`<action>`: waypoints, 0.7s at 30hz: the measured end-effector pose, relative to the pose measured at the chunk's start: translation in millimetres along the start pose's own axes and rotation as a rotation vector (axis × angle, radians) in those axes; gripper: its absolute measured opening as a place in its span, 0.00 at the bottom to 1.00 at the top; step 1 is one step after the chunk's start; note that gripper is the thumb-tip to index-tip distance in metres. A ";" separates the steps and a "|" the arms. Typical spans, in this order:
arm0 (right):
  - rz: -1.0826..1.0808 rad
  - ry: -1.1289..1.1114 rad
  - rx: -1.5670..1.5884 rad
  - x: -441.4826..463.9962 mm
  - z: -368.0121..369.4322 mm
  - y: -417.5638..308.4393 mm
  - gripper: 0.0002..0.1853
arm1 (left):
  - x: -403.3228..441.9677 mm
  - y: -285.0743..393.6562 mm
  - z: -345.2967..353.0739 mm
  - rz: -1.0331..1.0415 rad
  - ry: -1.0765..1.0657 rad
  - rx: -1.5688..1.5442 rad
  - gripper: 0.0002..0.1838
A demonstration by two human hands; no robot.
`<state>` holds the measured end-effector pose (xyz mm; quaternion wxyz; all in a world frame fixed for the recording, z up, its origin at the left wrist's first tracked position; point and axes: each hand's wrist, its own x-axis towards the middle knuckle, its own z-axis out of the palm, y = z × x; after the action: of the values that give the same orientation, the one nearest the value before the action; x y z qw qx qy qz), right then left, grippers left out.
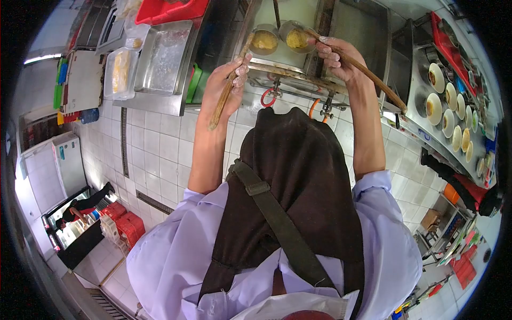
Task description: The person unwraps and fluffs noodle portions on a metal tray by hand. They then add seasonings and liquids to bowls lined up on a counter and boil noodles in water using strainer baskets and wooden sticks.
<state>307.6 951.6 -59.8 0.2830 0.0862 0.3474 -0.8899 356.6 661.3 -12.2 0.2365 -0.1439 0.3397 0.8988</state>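
My left hand [228,85] is closed round the wooden handle [223,102] of a strainer, near the cooker's front edge. The basket of this left strainer [264,41] holds yellow noodles over the cloudy water of a vat [260,12]. My right hand [337,57] grips a second long wooden handle [376,81], whose end points down to the right. Its basket [296,37], also with yellow noodles in it, is beside the first. Both hands have white powder on the fingers.
Left of the vat are a steel tray [162,58], a clear tub [120,73] and a red bin [170,9]. On the right, a steel counter [417,101] bears several bowls [433,109]. Red and orange rings [268,97] hang below the cooker. Other people [88,205] stand farther off.
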 end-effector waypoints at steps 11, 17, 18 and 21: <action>0.022 0.210 -0.050 3.8 9.5 46.5 0.14 | 15.4 -27.7 -38.4 -0.036 0.029 0.205 0.14; 0.060 0.273 -0.074 5.7 7.8 65.4 0.09 | -7.2 -42.2 -24.4 -0.003 0.134 0.308 0.13; 0.040 0.283 -0.087 12.7 -7.9 78.1 0.09 | -1.3 -49.0 -32.4 -0.010 0.168 0.373 0.13; -0.035 0.438 -0.157 20.1 4.6 87.4 0.12 | 5.3 -52.1 -39.0 -0.027 0.171 0.296 0.11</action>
<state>340.5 887.3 -113.2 0.1911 0.2492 0.4701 -0.8249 383.2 670.8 -71.0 0.2376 -0.1881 0.4851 0.8203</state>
